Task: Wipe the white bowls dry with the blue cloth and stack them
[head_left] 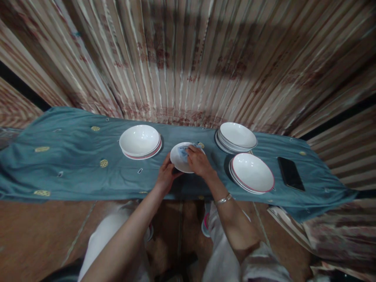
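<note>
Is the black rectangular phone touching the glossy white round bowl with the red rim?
Apart: the head view shows a strip of teal patterned tablecloth between the phone and the bowl.

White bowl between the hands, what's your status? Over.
Left hand holding the bowl. Right hand inside it, on what looks like a blue cloth. One dish stack left, two right, none touching it.

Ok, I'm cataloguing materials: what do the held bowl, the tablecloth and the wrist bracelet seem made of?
Bowl: probably glazed ceramic, going by its smooth white surface. Tablecloth: fabric with a slight sheen, shown by soft creases; fibre unclear. Bracelet: likely polished metal, silvery with bright glints.
</note>
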### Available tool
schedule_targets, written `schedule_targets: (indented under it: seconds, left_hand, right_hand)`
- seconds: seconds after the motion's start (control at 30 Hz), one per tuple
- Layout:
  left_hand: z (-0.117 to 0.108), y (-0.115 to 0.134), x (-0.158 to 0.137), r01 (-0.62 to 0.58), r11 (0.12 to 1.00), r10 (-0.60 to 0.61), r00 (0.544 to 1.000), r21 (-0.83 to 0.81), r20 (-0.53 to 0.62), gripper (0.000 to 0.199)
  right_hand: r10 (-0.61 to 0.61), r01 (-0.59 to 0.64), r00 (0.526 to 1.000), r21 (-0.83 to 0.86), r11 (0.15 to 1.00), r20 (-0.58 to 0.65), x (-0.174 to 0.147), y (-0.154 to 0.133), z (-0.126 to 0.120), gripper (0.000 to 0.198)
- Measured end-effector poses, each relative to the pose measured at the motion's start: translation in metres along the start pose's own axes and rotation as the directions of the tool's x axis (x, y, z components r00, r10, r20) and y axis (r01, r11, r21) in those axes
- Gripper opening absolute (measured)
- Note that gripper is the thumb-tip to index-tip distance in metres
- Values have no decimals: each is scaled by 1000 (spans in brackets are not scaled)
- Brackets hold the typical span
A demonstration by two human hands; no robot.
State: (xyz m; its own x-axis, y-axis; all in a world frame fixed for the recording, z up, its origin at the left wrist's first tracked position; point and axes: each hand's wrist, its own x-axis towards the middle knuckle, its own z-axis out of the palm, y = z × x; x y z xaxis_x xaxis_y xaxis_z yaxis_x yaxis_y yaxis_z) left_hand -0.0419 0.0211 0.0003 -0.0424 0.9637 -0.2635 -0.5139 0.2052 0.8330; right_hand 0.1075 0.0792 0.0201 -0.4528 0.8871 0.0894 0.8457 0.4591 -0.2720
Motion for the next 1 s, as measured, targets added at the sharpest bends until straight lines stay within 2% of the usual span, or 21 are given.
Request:
schedule_targets:
  seconds: [0.27,0.6,0.77,1.0]
  left_hand:
    - [1,-2,0,-6,1000,6,1000,-16,-30,55]
    - [1,0,-1,3,1000,-4,1000,-6,-28,49]
    - [-1,-5,2,8,1000,-9,999,-19,-37,52]
    - [-3,-7,3,2,1000,-2,1000,-24,-24,61]
  right_hand:
    - [-23,26,999,94,995,-31,5,-1,7,47]
    - [-89,88,996,165,982,2,9,4,14,43]
    - [-137,134,991,209,969,-2,10,6,18,42]
    - [-172,145,982,266,953,83,14,6,17,39]
